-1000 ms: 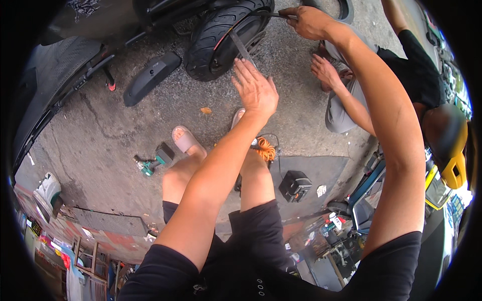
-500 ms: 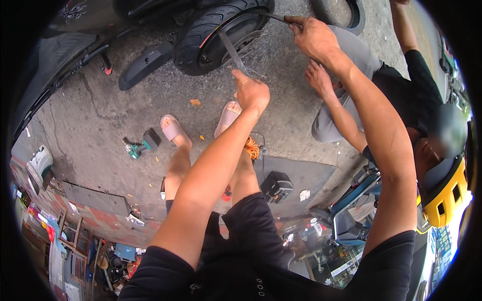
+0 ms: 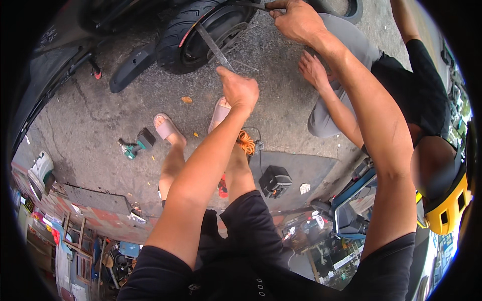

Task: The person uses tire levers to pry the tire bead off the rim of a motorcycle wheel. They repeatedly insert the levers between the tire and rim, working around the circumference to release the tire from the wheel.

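Observation:
A black motorbike tyre stands on its wheel at the top of the view, with a red line along the rim edge. My left hand is closed on a flat metal tyre lever, whose far end sits at the tyre's edge beside the rim. Farther right, my right hand grips a second, darker tyre lever that reaches to the top of the same tyre. Where that lever's tip meets the tyre is hard to make out.
A person in a yellow helmet crouches at the right, one hand near my right forearm. A loose tyre lies behind. A green power drill, orange cord, black box and dark motorbike cover lie around my feet.
The wheel, both hands and the levers sit slightly farther left and higher in the picture, as the view has shifted. Both hands keep hold of their levers. The other person's head has turned.

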Motion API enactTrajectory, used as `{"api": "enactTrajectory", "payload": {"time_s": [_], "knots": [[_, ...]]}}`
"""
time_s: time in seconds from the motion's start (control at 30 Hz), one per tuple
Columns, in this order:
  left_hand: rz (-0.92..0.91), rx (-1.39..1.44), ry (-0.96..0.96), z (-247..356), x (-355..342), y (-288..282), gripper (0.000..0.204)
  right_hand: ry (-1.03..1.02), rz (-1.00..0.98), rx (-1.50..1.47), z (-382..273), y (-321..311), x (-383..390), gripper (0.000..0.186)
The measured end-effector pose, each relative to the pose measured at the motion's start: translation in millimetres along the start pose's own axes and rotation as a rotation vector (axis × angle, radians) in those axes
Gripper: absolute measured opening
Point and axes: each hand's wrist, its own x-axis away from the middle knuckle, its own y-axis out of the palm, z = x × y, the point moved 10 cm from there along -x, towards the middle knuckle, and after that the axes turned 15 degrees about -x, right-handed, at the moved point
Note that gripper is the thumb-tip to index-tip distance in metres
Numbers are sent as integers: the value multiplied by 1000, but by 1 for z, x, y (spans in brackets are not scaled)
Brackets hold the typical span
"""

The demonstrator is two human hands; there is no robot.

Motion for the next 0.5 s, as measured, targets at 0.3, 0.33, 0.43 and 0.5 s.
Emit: {"api": "enactTrajectory", "payload": {"time_s": [0.3, 0.33, 0.43, 0.5], "knots": [[146, -121, 105, 15, 12, -11, 50, 13, 63, -7, 11, -10, 10, 32], [214, -134, 89, 5, 4, -14, 49, -58, 94, -53, 9, 5, 9, 32], [146, -184, 101, -10, 8, 4, 60, 117, 21, 58, 49, 21, 25, 43], [155, -172, 164, -37, 12, 27, 55, 224, -122, -10, 60, 28, 38, 48]]}}
